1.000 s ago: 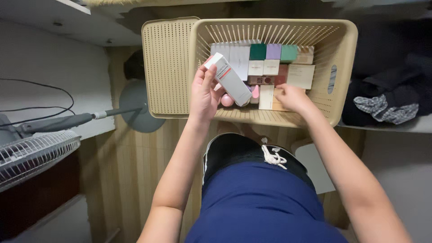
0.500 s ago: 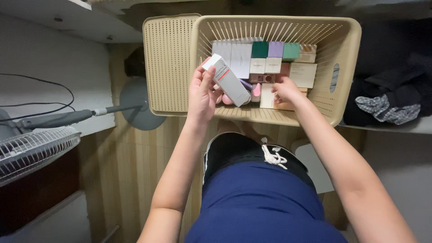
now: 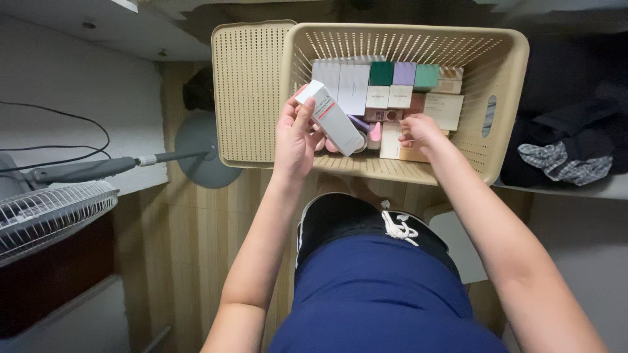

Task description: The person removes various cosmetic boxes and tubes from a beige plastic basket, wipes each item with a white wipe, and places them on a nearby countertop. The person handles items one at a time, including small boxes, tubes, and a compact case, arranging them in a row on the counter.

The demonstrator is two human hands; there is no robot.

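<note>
Beige perforated basket [image 3: 504, 59]; white carton [image 3: 333, 117] with red stripe; dark green box [image 3: 381, 73]; lilac box [image 3: 403, 73]; teal box [image 3: 426, 77]; grey checked cloth [image 3: 562, 163].

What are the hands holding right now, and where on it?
Left hand grips the white carton by its upper end. Right hand touches boxes in the basket; a hold cannot be told.

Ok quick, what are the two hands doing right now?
Left hand: closed around a long white box, lifted over the basket.
Right hand: inside the basket, fingers curled on a small cream box.
</note>
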